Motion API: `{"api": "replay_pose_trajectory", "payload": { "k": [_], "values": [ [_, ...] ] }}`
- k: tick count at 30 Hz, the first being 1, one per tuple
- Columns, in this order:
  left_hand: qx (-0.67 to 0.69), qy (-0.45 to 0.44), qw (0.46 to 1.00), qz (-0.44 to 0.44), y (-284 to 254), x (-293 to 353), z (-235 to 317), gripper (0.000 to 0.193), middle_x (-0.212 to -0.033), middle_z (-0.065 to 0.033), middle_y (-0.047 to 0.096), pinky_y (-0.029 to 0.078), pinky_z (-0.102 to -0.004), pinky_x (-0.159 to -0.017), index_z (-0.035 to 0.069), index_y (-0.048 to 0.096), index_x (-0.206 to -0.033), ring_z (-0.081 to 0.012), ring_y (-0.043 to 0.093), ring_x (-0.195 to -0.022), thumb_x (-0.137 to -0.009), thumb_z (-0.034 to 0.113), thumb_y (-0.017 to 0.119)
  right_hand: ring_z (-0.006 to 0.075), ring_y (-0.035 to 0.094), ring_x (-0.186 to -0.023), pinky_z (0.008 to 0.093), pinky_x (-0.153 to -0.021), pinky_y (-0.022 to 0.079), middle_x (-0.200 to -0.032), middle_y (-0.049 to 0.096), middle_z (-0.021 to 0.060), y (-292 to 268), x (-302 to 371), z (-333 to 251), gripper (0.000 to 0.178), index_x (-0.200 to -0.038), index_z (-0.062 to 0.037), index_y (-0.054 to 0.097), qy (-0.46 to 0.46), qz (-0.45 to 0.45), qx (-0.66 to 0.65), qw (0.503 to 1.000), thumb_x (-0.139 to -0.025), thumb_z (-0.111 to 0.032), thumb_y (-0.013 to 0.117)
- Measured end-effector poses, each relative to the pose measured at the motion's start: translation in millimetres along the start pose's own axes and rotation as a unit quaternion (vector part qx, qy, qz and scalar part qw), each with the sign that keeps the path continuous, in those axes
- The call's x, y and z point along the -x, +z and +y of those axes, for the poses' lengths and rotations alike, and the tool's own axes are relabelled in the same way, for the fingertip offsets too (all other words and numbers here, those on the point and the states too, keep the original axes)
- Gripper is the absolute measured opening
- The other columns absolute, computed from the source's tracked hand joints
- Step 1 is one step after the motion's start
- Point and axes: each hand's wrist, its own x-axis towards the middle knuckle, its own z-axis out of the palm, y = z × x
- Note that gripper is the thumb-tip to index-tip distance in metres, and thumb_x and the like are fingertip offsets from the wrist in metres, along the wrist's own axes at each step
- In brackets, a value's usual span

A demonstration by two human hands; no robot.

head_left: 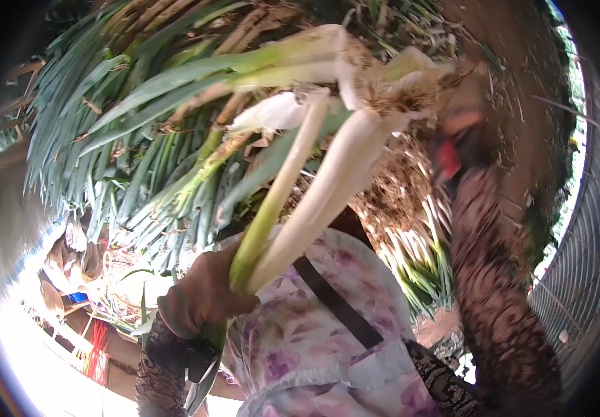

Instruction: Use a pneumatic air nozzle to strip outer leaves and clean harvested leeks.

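Note:
My left hand (pixel 206 295), in what looks like a brownish glove, is closed round the green part of thick green onions (pixel 328 191). Their white stalks slant up and to the right, ending in brown, shaggy roots near the top. A torn, pale outer layer (pixel 272 115) hangs beside them. Close to the roots, on the right, is my right hand (pixel 463 125), smeared by motion; its fingers cannot be made out. Something red and black shows at that wrist. Behind the held stalks lies a big heap of green onions (pixel 105 132) with long green leaves.
A bundle of trimmed green onions (pixel 415 257), roots upward, lies right of my flowered apron (pixel 335 306). Red strings (pixel 96 351) hang at lower left. Brown soil (pixel 522 104) with scraps lies at upper right, before a ribbed translucent sheet (pixel 585 208).

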Motion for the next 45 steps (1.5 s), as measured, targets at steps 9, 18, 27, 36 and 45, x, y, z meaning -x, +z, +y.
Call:
{"api": "replay_pose_trajectory", "payload": {
  "k": [9, 18, 27, 36, 45],
  "values": [
    [-0.114, -0.096, 0.98, 0.133, 82.9, -17.0, 3.8, 0.059, -0.081, -0.019, 0.066, 0.052, -0.0457, -0.076, 0.002, 0.06, -0.119, -0.0368, 0.066, -0.079, -0.067, 0.019, 0.079, 0.0323, 0.049, -0.13, 0.0378, -0.111, 0.035, -0.148, 0.039, 0.0239, 29.6, 0.0, -86.5, 0.098, -0.147, 0.004, 0.03, 0.105, -0.348, 0.098, 0.927, -0.084, -0.063, 0.062],
    [-0.218, -0.121, 0.966, 0.062, 120.9, -5.3, -15.0, 0.04, -0.084, -0.0229, 0.068, 0.051, -0.049, -0.075, 0.002, 0.056, -0.102, -0.0436, 0.065, -0.081, -0.072, 0.023, 0.072, 0.025, 0.068, -0.083, 0.0367, -0.076, 0.056, -0.095, 0.071, 0.0087, 64.7, 1.3, -19.5, 0.042, -0.087, -0.0083, 0.075, -0.17, -0.199, 0.527, 0.808, -0.071, -0.047, 0.079],
    [-0.286, -0.091, 0.952, 0.066, 128.2, -4.9, -42.7, 0.036, -0.083, -0.0211, 0.066, 0.05, -0.0488, -0.075, 0.0, 0.052, -0.1, -0.0403, 0.065, -0.081, -0.076, 0.023, 0.067, 0.0374, 0.057, -0.114, 0.043, -0.099, 0.045, -0.124, 0.057, 0.0234, 54.1, 29.2, -111.6, 0.08, -0.123, 0.0017, 0.054, 0.048, -0.395, 0.348, 0.849, -0.08, -0.065, 0.063],
    [-0.324, -0.087, 0.941, 0.05, 126.1, 0.2, -42.2, 0.036, -0.089, -0.0181, 0.063, 0.05, -0.0477, -0.073, 0.003, 0.052, -0.098, -0.0378, 0.066, -0.08, -0.079, 0.029, 0.069, 0.026, 0.062, -0.066, 0.0338, -0.051, 0.052, -0.077, 0.062, 0.0142, 161.5, 53.8, 2.1, 0.014, -0.083, -0.0023, 0.063, -0.217, -0.24, 0.349, 0.879, -0.08, -0.015, 0.067],
    [-0.188, -0.133, 0.971, 0.067, 92.8, -4.2, -37.6, 0.042, -0.081, -0.022, 0.067, 0.052, -0.047, -0.072, 0.003, 0.058, -0.1, -0.0412, 0.066, -0.079, -0.067, 0.024, 0.074, 0.0321, 0.021, -0.146, 0.0414, -0.12, 0.019, -0.155, 0.02, 0.0256, 3.6, -34.6, -49.5, 0.098, -0.153, 0.0007, 0.008, -0.077, -0.358, 0.44, 0.82, -0.085, -0.041, 0.066]
  ]
}}
